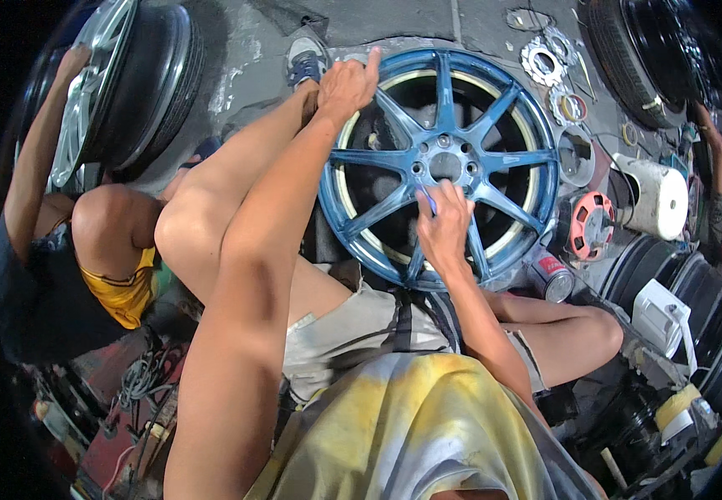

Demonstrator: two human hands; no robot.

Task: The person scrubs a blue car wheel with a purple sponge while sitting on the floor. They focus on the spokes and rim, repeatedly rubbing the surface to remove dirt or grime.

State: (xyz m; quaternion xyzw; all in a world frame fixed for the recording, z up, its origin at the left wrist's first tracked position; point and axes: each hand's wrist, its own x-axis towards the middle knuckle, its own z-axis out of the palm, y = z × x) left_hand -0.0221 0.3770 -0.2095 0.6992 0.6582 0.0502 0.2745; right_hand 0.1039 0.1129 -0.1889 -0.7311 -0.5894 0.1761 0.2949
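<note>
A blue multi-spoke wheel rim (444,87) lies face up in front of me, its spokes streaked with paler patches. My left hand (348,87) is closed at its upper left edge, with one digit stretched along the edge and the other fingers curled and partly hidden. Over the hub, my right hand (446,225) is closed around a slim blue thing (430,202), of which only a short piece shows; its kind cannot be made out. The right fingertips are at the lower side of the rim's centre hole.
A red-topped can (555,279), an orange-red round part (592,225) and a white cylindrical container (657,197) stand to the right. Metal rings (542,62) lie at far right. Another person (119,225) sits at left beside a tyred wheel (140,92). Cables (146,379) lie lower left.
</note>
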